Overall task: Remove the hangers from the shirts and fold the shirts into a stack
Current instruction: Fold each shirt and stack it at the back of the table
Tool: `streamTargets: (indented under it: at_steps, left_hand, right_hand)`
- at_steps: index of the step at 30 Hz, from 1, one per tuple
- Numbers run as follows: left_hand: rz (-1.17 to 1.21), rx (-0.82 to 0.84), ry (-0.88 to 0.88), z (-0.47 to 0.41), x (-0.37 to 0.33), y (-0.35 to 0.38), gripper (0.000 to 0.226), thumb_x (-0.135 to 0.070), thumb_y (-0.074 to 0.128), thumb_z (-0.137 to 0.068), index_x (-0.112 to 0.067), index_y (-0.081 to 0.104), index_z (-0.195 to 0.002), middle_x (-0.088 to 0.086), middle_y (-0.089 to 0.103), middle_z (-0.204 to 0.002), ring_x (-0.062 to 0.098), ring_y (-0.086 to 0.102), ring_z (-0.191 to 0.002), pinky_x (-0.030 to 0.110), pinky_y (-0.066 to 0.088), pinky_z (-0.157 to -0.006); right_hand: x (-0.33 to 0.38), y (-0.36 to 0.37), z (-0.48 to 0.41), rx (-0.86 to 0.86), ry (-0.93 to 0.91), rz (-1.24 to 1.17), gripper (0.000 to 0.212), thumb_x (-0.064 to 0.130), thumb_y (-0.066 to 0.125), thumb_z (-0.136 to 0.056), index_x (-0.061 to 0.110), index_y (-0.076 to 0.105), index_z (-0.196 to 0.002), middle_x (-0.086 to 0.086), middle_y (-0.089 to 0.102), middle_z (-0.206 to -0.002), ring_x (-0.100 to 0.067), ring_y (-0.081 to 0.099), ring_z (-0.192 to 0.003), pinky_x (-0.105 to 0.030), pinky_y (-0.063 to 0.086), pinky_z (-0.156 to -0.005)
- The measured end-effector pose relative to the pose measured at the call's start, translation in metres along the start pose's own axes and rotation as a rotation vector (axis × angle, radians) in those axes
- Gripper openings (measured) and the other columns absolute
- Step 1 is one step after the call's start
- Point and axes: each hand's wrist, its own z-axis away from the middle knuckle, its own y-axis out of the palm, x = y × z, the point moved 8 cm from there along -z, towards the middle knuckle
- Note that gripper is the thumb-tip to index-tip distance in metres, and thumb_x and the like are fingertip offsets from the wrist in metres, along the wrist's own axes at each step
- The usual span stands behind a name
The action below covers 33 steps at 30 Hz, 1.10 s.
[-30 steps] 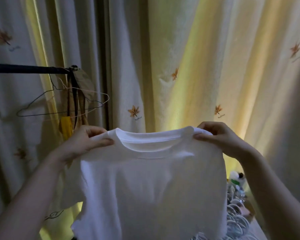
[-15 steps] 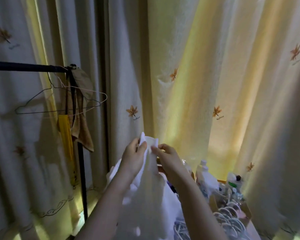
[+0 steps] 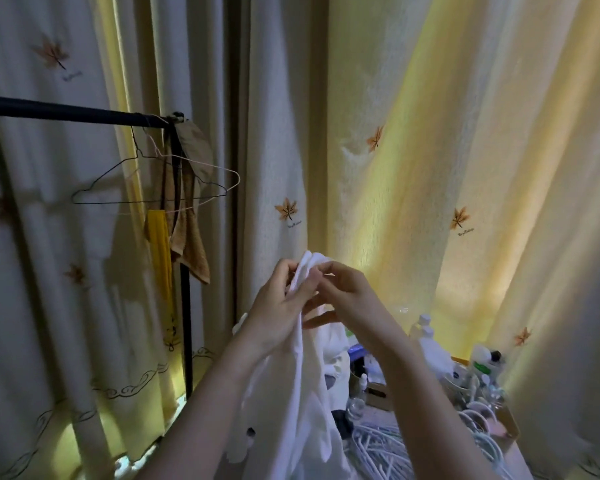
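A white shirt (image 3: 291,393) hangs folded lengthwise in front of me, its top edge bunched between both hands. My left hand (image 3: 279,308) grips the bunched top from the left, with the cloth running down past its palm. My right hand (image 3: 342,296) pinches the same top edge from the right, and the two hands touch. No hanger shows in the shirt. A pile of white hangers (image 3: 388,448) lies low at the right, under my right forearm.
A black clothes rail (image 3: 66,114) with its upright post (image 3: 187,327) stands at the left, carrying two empty wire hangers (image 3: 146,192) and brown and yellow cloths (image 3: 187,237). Bottles and jars (image 3: 430,348) crowd a box at the lower right. Leaf-print curtains (image 3: 413,168) hang behind.
One second ago my hands held the shirt spread wide by its shoulders. They have come together, folding the shirt in half lengthwise, and now both hold its bunched top.
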Motion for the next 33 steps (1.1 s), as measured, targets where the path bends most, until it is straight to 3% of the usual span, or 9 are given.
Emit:
streamTargets:
  at_steps: [4, 7, 10, 12, 16, 18, 23, 28, 33]
  left_hand:
    - [-0.061, 0.184, 0.004, 0.004, -0.003, 0.000, 0.010, -0.029, 0.051, -0.095, -0.023, 0.055, -0.103, -0.012, 0.064, -0.092, 0.004, 0.061, -0.090, 0.023, 0.047, -0.080]
    - [-0.050, 0.273, 0.055, 0.006, -0.022, -0.008, 0.017, -0.020, 0.046, -0.087, -0.024, 0.058, -0.099, -0.021, 0.061, -0.083, -0.003, 0.056, -0.080, 0.013, 0.042, -0.073]
    - [-0.035, 0.235, 0.071, 0.000, -0.033, -0.028, 0.021, -0.011, 0.051, -0.090, -0.018, 0.057, -0.110, -0.001, 0.063, -0.100, 0.008, 0.059, -0.094, 0.017, 0.044, -0.083]
    - [-0.075, 0.115, 0.064, -0.002, -0.030, -0.051, 0.029, -0.006, 0.058, -0.090, -0.025, 0.048, -0.110, 0.011, 0.058, -0.108, 0.017, 0.060, -0.099, 0.025, 0.046, -0.086]
    - [-0.250, 0.141, 0.015, 0.016, -0.005, -0.073, 0.042, -0.016, 0.067, -0.085, -0.052, 0.049, -0.095, -0.025, 0.062, -0.093, -0.010, 0.060, -0.085, 0.009, 0.048, -0.071]
    - [-0.300, 0.097, -0.076, 0.028, 0.018, -0.084, 0.050, -0.023, 0.070, -0.083, -0.061, 0.046, -0.106, -0.032, 0.059, -0.102, -0.012, 0.057, -0.096, 0.013, 0.049, -0.082]
    - [-0.365, -0.019, -0.299, 0.037, 0.069, -0.102, 0.036, -0.038, 0.069, -0.083, -0.018, 0.062, -0.112, -0.001, 0.069, -0.100, 0.011, 0.067, -0.088, 0.034, 0.056, -0.078]
    - [-0.370, -0.246, -0.177, 0.021, 0.046, -0.170, 0.010, -0.031, 0.072, -0.078, -0.029, 0.066, -0.086, -0.006, 0.066, -0.087, 0.015, 0.063, -0.087, 0.029, 0.049, -0.070]
    - [-0.367, -0.135, -0.131, 0.007, 0.025, -0.187, 0.030, -0.021, 0.085, -0.063, -0.018, 0.060, -0.080, -0.003, 0.064, -0.086, 0.017, 0.063, -0.081, 0.034, 0.054, -0.069]
  right_hand:
    - [0.020, -0.018, -0.006, -0.177, -0.193, 0.502, 0.030, 0.024, 0.076, -0.076, 0.015, 0.056, -0.096, 0.002, 0.060, -0.094, -0.018, 0.061, -0.086, -0.032, 0.054, -0.075]
    - [0.041, -0.005, -0.012, -0.001, -0.411, 0.620, 0.049, 0.036, 0.075, -0.076, 0.029, 0.055, -0.120, 0.007, 0.048, -0.125, -0.006, 0.044, -0.119, -0.019, 0.036, -0.099]
    - [0.043, 0.011, -0.025, 0.122, -0.353, 0.626, 0.018, 0.040, 0.066, -0.084, 0.024, 0.069, -0.091, -0.007, 0.067, -0.086, -0.005, 0.055, -0.072, -0.025, 0.042, -0.066]
    - [0.047, 0.010, -0.039, 0.027, -0.378, 0.700, 0.027, 0.041, 0.066, -0.085, 0.014, 0.068, -0.082, -0.014, 0.063, -0.070, -0.014, 0.050, -0.060, -0.029, 0.037, -0.056]
    - [0.070, 0.000, -0.054, -0.135, -0.501, 0.735, 0.021, 0.032, 0.068, -0.085, 0.011, 0.065, -0.084, 0.020, 0.046, -0.059, 0.007, 0.051, -0.061, -0.007, 0.036, -0.059]
    - [0.084, -0.005, -0.059, -0.162, -0.542, 0.709, 0.013, 0.029, 0.069, -0.084, 0.017, 0.066, -0.084, 0.023, 0.043, -0.057, 0.016, 0.049, -0.062, -0.002, 0.035, -0.060]
    - [0.115, -0.014, -0.071, -0.118, -0.604, 0.719, 0.024, 0.028, 0.070, -0.081, 0.038, 0.056, -0.065, 0.021, 0.056, -0.055, 0.010, 0.051, -0.057, -0.005, 0.036, -0.052]
    - [0.110, -0.041, -0.084, -0.026, -0.509, 0.880, 0.058, 0.053, 0.075, -0.063, -0.003, 0.062, -0.068, -0.016, 0.046, -0.057, -0.010, 0.035, -0.056, -0.026, 0.026, -0.053]
    - [0.091, -0.048, -0.086, 0.047, -0.428, 0.728, 0.061, 0.048, 0.072, -0.069, -0.012, 0.061, -0.075, -0.032, 0.056, -0.070, -0.015, 0.043, -0.060, -0.027, 0.031, -0.055]
